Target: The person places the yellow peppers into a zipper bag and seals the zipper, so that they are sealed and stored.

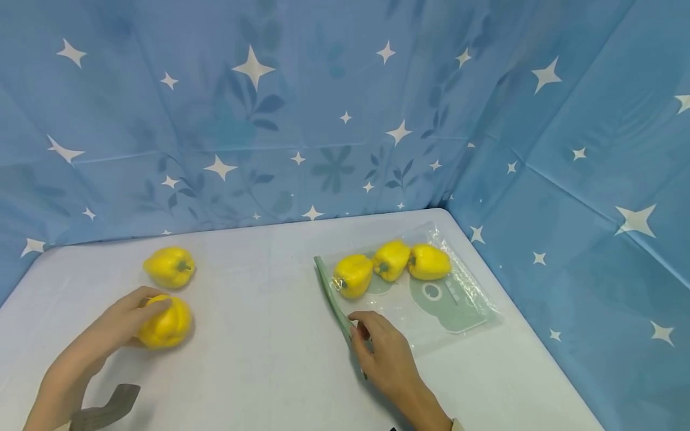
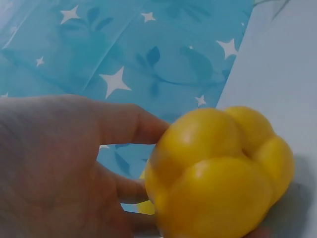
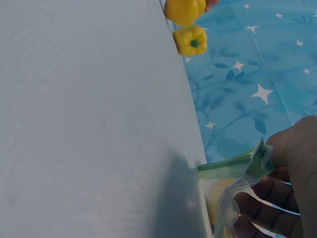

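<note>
Gripping the yellow pepper (image 1: pixel 171 326) at lower left with left hand (image 1: pixel 121 314), pinching the bag (image 1: pixel 420 299) at lower centre with right hand (image 1: pixel 387 353); probably bagging, next needing wider opening.

Pepper (image 1: pixel 166 322): yellow, lobed, gripped by left hand (image 1: pixel 115 321). Bag (image 1: pixel 453 302): clear, green-rimmed, lying, pinched by right hand (image 1: pixel 389 359).

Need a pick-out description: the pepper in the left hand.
On the white table, go to the head view's left side. The left hand grips the nearer yellow pepper there. Unlike the farther pepper just behind, this one shows no stem.
</note>
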Motion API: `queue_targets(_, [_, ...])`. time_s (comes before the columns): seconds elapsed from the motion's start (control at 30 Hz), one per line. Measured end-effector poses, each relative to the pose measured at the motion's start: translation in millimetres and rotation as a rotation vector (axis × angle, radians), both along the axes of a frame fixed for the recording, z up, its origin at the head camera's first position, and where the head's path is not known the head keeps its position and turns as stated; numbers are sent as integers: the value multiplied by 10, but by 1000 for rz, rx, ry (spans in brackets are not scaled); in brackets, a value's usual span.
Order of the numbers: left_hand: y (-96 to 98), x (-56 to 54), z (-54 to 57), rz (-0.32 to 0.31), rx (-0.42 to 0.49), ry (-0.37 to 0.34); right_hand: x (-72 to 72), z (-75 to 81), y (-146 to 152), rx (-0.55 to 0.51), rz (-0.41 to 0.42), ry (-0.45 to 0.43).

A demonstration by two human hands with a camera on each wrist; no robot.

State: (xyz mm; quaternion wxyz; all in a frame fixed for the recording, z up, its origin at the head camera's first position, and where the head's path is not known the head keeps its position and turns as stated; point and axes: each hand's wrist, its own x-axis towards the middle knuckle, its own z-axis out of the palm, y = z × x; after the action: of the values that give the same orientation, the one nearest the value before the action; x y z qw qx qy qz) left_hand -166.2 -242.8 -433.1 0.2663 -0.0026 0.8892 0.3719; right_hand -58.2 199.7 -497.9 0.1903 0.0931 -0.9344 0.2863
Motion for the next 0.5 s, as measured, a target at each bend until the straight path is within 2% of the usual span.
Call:
queue_targets(0.13, [20, -20, -21, -1, 57, -44, 5, 12, -5, -3, -3, -16])
queue_targets(0.33, [-2, 3, -26, -3, 143, -54, 3, 19, -9, -2, -1, -12])
queue_targets(0.5, [-20, -18, -88, 20, 234, -72, 6, 28, -9, -5, 4, -15])
